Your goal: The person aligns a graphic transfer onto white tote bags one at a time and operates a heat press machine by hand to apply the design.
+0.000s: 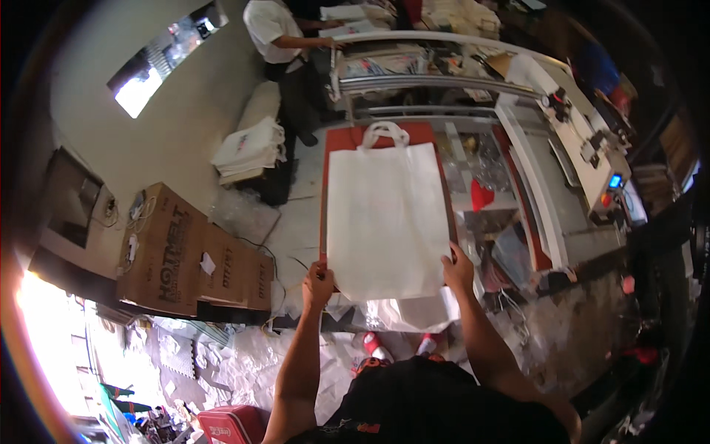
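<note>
Watching from afar through the head view, I find brown cartons (174, 259) on the far left, standing near a pale wall (185, 118). Right of them and farther off sits a stack of folded white bags (251, 148); just beyond it stands a co-worker (270, 29) in a white top, reaching to the right.

Toward the middle comes the left hand (318, 285), its fingers curled and apparently pinching the near left edge of a white tote bag (392, 222). This bag lies flat, plain on the side I can see, over a red board (340, 137) that shows as a border at its far end and along its sides. It lies straight ahead of the hands and between them. Its long axis runs away from them, with the looped handles (387, 126) at the far end and the bottom edge nearest. Neither hand is clearly closer; each is at a near corner.

The right hand (458, 268) has its thumb over the near right edge, seeming to pinch the bag there. Farther right lies a red scrap (481, 194), then a pale machine (588, 166) with a lit blue screen (615, 180).
</note>
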Tool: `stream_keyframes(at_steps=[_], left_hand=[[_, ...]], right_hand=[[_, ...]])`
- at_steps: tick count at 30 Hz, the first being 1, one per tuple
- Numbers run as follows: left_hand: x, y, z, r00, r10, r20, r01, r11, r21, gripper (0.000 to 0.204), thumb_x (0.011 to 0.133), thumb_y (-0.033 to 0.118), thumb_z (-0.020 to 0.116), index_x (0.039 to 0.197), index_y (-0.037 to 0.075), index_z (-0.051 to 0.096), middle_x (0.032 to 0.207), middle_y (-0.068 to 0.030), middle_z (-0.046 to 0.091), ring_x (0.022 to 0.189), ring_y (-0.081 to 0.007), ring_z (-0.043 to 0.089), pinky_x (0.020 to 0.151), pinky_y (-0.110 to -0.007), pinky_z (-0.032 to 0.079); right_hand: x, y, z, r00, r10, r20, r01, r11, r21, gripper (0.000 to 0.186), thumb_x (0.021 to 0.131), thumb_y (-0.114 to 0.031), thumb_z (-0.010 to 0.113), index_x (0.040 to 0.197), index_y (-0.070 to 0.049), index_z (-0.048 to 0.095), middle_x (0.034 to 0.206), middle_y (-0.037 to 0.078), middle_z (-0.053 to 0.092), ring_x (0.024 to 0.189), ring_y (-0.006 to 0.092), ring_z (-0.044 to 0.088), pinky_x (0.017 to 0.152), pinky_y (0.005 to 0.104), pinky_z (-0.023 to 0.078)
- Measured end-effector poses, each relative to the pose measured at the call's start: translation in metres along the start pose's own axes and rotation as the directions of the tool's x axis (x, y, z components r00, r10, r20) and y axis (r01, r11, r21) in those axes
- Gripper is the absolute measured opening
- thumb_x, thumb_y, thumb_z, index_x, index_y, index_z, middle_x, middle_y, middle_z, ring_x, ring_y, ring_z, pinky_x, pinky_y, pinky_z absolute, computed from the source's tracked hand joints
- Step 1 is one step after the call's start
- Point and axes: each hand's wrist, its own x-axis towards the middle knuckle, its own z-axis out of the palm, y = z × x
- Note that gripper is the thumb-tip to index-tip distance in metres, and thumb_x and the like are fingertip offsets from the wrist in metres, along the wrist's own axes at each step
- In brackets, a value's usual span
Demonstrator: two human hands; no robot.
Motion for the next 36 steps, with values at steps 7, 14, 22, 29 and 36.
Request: stream_keyframes(at_steps=[7,14,22,29,36], left_hand=[[-0.004,-0.008,-0.014,0.998,-0.052,0.027,0.052,0.999,-0.010,0.033,0.086,0.018,0.066,0.115,0.005,0.062,0.088,-0.0128,0.070,0.076,-0.0238,0.069,0.069,-0.035,0.055],[-0.022,-0.018,-0.059,0.953,-0.299,0.048,0.270,0.768,-0.582,0.058,0.101,0.044,0.046,0.148,0.012,0.033,0.129,-0.0130,0.054,0.081,-0.0196,0.061,0.067,-0.033,0.054],[-0.193,-0.147,-0.032,0.887,-0.348,0.303,0.204,0.885,0.419,0.044,0.097,0.026,0.055,0.134,0.001,0.051,0.123,-0.0242,0.061,0.114,-0.0392,0.059,0.097,-0.043,0.047],[-0.251,-0.136,0.019,0.389,-0.577,0.718,0.163,0.810,0.563,0.047,0.092,0.036,0.064,0.129,0.008,0.060,0.108,-0.0159,0.070,0.100,-0.0280,0.068,0.086,-0.037,0.053],[-0.238,-0.115,0.093,0.413,-0.682,0.603,0.240,0.721,0.651,0.044,0.093,0.035,0.062,0.128,0.008,0.061,0.106,-0.0123,0.071,0.090,-0.0217,0.070,0.081,-0.034,0.055]], right_hand=[[-0.003,0.000,0.014,0.993,-0.072,-0.098,0.070,0.997,-0.028,0.044,0.085,-0.018,0.068,0.124,0.000,0.060,0.092,0.014,0.068,0.079,0.0230,0.065,0.076,0.0350,0.052],[-0.018,0.221,-0.077,0.949,0.168,-0.268,-0.141,0.983,0.116,0.042,0.092,-0.028,0.063,0.122,0.001,0.059,0.110,0.022,0.065,0.099,0.0339,0.065,0.082,0.0410,0.052],[-0.139,0.404,-0.147,0.840,0.503,-0.201,-0.512,0.616,-0.598,0.040,0.083,-0.034,0.061,0.102,0.000,0.067,0.100,0.025,0.067,0.097,0.0434,0.063,0.088,0.0493,0.050],[-0.002,0.470,-0.171,0.923,0.336,-0.188,-0.382,0.740,-0.554,0.044,0.089,-0.037,0.063,0.118,-0.004,0.063,0.119,0.022,0.063,0.114,0.0375,0.058,0.098,0.0440,0.045],[0.167,0.480,-0.122,0.994,-0.089,-0.066,0.018,0.722,-0.692,0.069,0.077,-0.034,0.080,0.129,0.000,0.051,0.126,0.020,0.057,0.119,0.0371,0.053,0.102,0.0443,0.041]])
